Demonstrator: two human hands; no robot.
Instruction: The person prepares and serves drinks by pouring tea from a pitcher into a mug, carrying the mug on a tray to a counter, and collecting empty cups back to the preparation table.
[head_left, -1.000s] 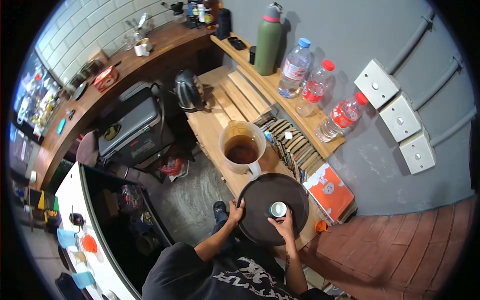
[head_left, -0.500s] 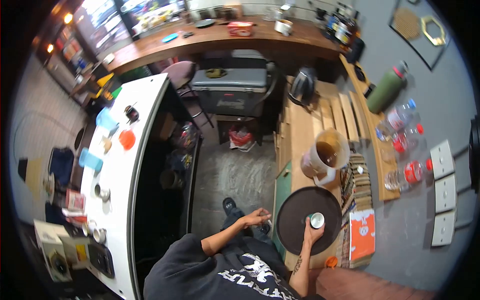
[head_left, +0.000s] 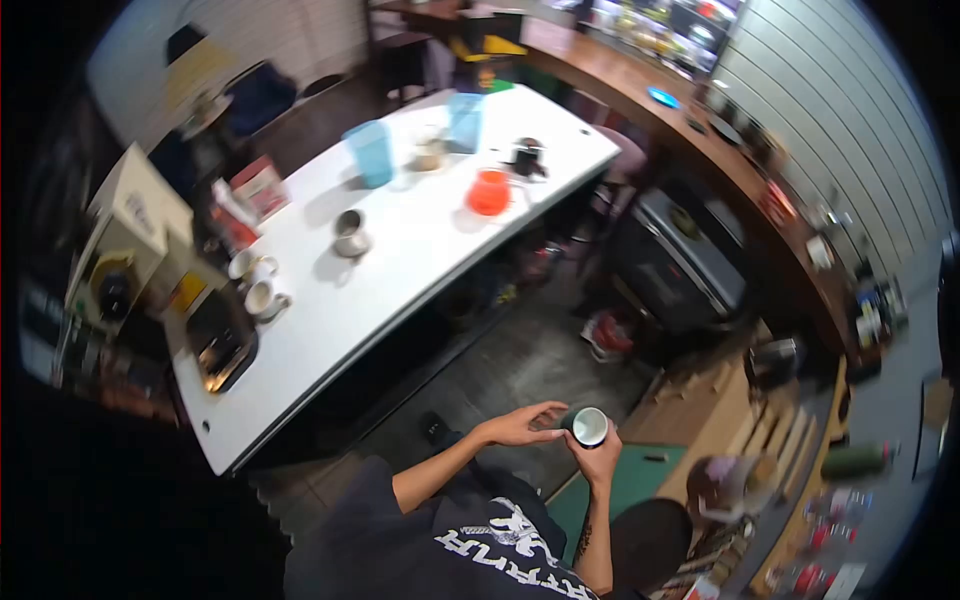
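In the head view my right hand [head_left: 597, 460] is closed around a cup [head_left: 590, 427], dark green outside and white inside. The cup is up in front of my body, its opening facing the camera. Close by on its left is my left hand [head_left: 527, 424], fingers stretched and thumb apart, holding nothing. Whether its fingertips touch the cup I cannot tell. Below my right forearm lies a round dark tray [head_left: 645, 545] on the wooden bench, partly hidden by the arm.
A white table [head_left: 400, 270] on the left bears a metal pitcher [head_left: 350, 235], white mugs [head_left: 265, 298], blue containers [head_left: 370, 155] and an orange-red container [head_left: 489, 193]. On the right are a clear jug [head_left: 722, 482], a kettle [head_left: 775, 362] and bottles [head_left: 838, 505]. A grey cooler [head_left: 685, 250] stands beyond.
My right hand has lifted the cup off the round tray and brought it leftward. My left hand is now beside the cup. The view has turned left toward the white table.
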